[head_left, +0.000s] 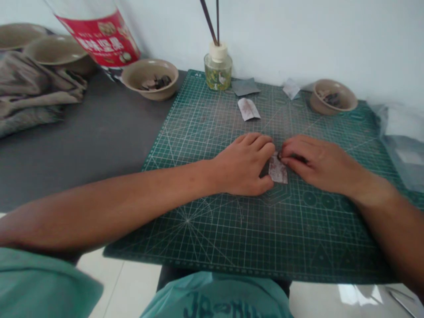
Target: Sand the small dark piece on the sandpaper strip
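On the green cutting mat [205, 176] lies a small piece of paper [278, 171] with brown smudges, like worn sandpaper. My left hand [250, 165] holds its left side against the mat, with fingers bent at the top and thumb at the lower edge. From the right, my right hand [314, 161] pinches a small dark piece [280, 156] over the paper's upper right part. Its shape is mostly hidden by the fingertips. Farther back on the mat are another smudged paper piece [248, 109] and a grey sheet of sandpaper [245, 87].
A bowl [344, 99] with dark and tan chunks stands back right, near a white scrap [291, 89] and plastic bags [406, 145]. Back left are a similar bowl [150, 70], a reed diffuser [217, 70], a red-labelled jar [106, 37] and a crumpled cloth [33, 88].
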Demonstrator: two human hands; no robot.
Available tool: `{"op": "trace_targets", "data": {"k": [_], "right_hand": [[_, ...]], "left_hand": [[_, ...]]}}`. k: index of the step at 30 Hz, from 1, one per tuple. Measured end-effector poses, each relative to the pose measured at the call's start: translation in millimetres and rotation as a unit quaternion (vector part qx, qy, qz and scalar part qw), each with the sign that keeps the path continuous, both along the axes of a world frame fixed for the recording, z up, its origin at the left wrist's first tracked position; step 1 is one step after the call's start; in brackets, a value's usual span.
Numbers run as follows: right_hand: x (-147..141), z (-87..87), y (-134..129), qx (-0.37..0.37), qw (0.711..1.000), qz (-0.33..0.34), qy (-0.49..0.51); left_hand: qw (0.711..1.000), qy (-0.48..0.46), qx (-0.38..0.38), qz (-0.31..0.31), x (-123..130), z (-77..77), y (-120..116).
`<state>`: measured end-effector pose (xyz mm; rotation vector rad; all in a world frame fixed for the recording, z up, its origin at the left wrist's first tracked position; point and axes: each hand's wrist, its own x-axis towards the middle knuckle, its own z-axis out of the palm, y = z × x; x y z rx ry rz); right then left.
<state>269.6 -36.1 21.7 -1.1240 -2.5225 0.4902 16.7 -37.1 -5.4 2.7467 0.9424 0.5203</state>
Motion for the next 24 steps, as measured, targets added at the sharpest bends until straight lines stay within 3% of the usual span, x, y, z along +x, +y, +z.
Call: {"op": "trace_targets", "data": {"k": [4,6,9,15,24], "right_hand": [[-6.2,3.3,-9.2,-0.070,0.979,-0.077,0.178],[-11.6,2.5,-13.6,-0.128,0.940,-0.107,0.296],[-19.3,-0.2,-17.7,-0.223,0.879,-0.100,0.409],[-27.1,-2.2,-23.7,-0.284,0.848,-0.090,0.439],[-27.7,-3.8,-22.7,-0.305,0.840,-0.081,0.440]], "left_hand": [[0.997,-0.071,-0.014,0.004,1.4,-0.8,1.3],[0.990,-0.140,-0.015,0.017,3.0,-0.2,3.5],[0.976,-0.216,-0.015,0.031,5.2,1.7,7.0],[0.974,-0.227,-0.010,0.018,6.7,5.9,8.2],[0.961,-0.263,0.086,0.023,5.5,6.3,6.3]]}}
